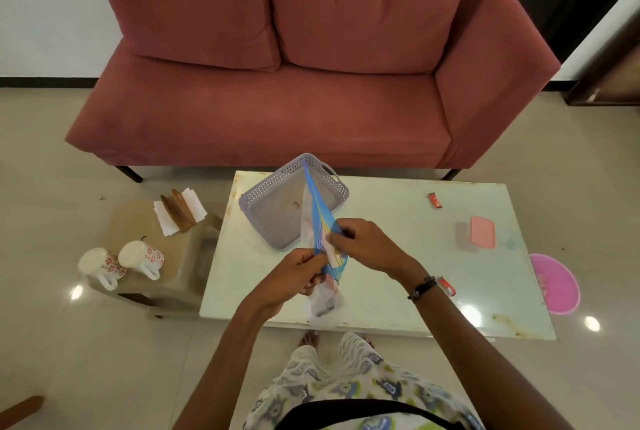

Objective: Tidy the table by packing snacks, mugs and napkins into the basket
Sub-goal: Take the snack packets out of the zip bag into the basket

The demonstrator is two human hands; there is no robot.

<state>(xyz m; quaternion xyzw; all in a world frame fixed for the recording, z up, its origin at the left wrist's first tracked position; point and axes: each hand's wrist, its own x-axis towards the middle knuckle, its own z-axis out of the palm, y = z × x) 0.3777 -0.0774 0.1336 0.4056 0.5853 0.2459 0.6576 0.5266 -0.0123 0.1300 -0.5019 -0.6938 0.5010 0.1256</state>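
Blue snack bag (322, 221), between both hands (360, 244), points toward basket (266, 197)

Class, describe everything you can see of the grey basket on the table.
The basket is a pale grey, rectangular tub that looks like plastic, with perforated walls and a cut-out handle at its far end. It sits upright, turned at an angle, on the far left part of the white table. It appears almost empty, with only a small speck inside. A blue packet held above hides part of it.
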